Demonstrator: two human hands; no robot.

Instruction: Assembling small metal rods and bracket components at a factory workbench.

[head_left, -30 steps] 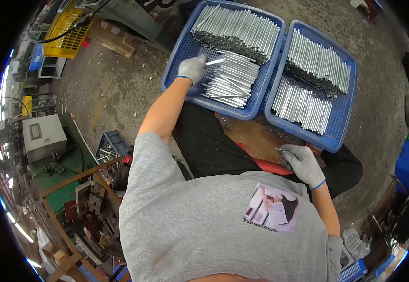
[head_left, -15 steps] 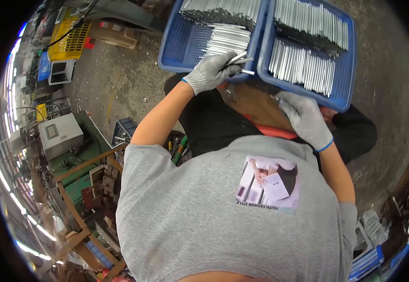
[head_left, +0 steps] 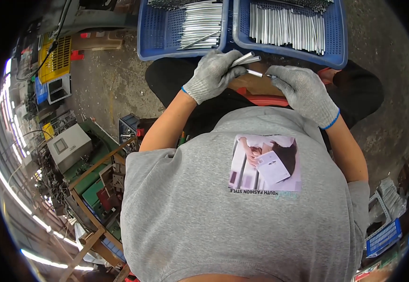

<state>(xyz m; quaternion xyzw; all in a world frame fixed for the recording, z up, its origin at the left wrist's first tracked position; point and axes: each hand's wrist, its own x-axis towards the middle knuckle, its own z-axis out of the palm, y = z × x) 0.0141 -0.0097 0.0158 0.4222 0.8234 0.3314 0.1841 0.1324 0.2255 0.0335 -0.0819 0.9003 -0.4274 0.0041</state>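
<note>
My left hand, in a grey knit glove, is closed around a few shiny metal tubes, whose ends stick out to the right. One tube points lower than the others, toward my right hand. My right hand, gloved the same way, has its thumb and fingers pinched together just beyond that tube's end. A tiny dark bit shows at those fingertips, too small to name. Beyond my hands stand a left blue basket and a right blue basket, both holding rows of metal tubes.
Both baskets' near walls rise close past my hands. My legs in black trousers are folded beneath. To the left are a yellow crate, a grey control box and a wooden frame. A blue basket sits at lower right.
My right hand has come up and toward my left, its fingertips now close to the lower tube's end. My left hand still grips the tubes. The baskets appear higher in view.
</note>
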